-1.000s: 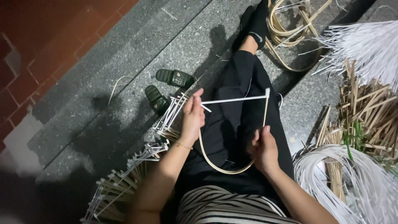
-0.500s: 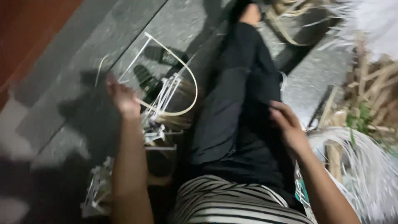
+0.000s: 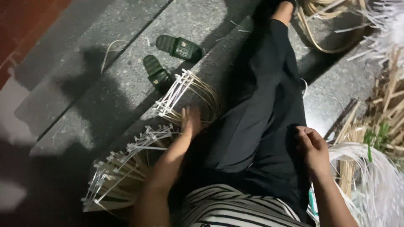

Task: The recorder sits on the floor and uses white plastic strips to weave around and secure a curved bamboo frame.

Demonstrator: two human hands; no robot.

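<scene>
I sit on grey stone steps with my legs in black trousers (image 3: 269, 105) stretched out. My left hand (image 3: 191, 120) rests flat, fingers apart, on a stack of bent cane frames (image 3: 189, 94) with white crossbars, lying at my left side. It holds nothing. A second, longer row of the same frames (image 3: 122, 172) lies nearer to me. My right hand (image 3: 311, 147) hovers over my right thigh with its fingers curled in; nothing shows in it. It is close to a bundle of white strips (image 3: 370, 176).
Two dark green sandals (image 3: 179, 46) (image 3: 155, 71) lie on the step beyond the frames. Loose cane loops (image 3: 324, 29) lie near my foot. Split bamboo sticks (image 3: 387, 109) and more white strips (image 3: 385, 17) fill the right side. A red brick wall (image 3: 25, 25) is at far left.
One second ago both hands held a single cane frame over my lap. My left hand carried it out to the left and set it on the stack; my right hand let go.
</scene>
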